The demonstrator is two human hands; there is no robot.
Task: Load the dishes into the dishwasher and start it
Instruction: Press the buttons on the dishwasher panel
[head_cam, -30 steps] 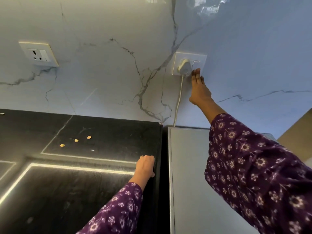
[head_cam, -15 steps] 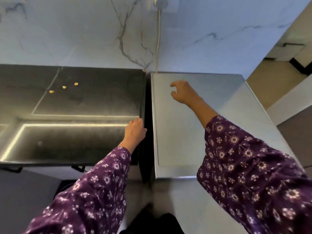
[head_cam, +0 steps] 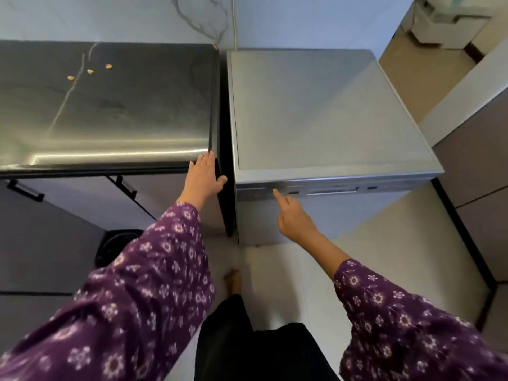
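Head view, looking down: the left hand (head_cam: 204,177) lies flat, fingers straight and close together with the thumb spread to the side, its palm on the near right corner of the black countertop (head_cam: 110,111). Just right of that thumb, across a narrow dark gap, stands the silver dishwasher (head_cam: 316,111), its door closed.

The right hand (head_cam: 295,218) points. Its index fingertip (head_cam: 275,192) touches the left end of the control strip (head_cam: 398,186) along the dishwasher's upper front edge, while the other fingers are curled into the palm and hold nothing. Whether the fingertip covers a button cannot be told. Just right of the fingertip sits a small dark slot (head_cam: 293,192), then the long handle recess (head_cam: 332,190), and farther right a second small dark slot (head_cam: 372,188).

Well beyond the left hand's fingers, three small yellow scraps (head_cam: 90,70) lie on the countertop. Beyond both hands a white cable (head_cam: 234,26) runs up the veined marble wall (head_cam: 137,17) behind the gap.

Below the left hand are grey cabinet fronts with black bar handles (head_cam: 125,185). Under the left forearm a dark round object (head_cam: 115,244) sits on the floor, too shadowed to name. Both arms wear purple flowered sleeves (head_cam: 154,284). Between the forearms a bare foot (head_cam: 233,280) stands on the pale floor tiles (head_cam: 288,284), in front of the dishwasher.
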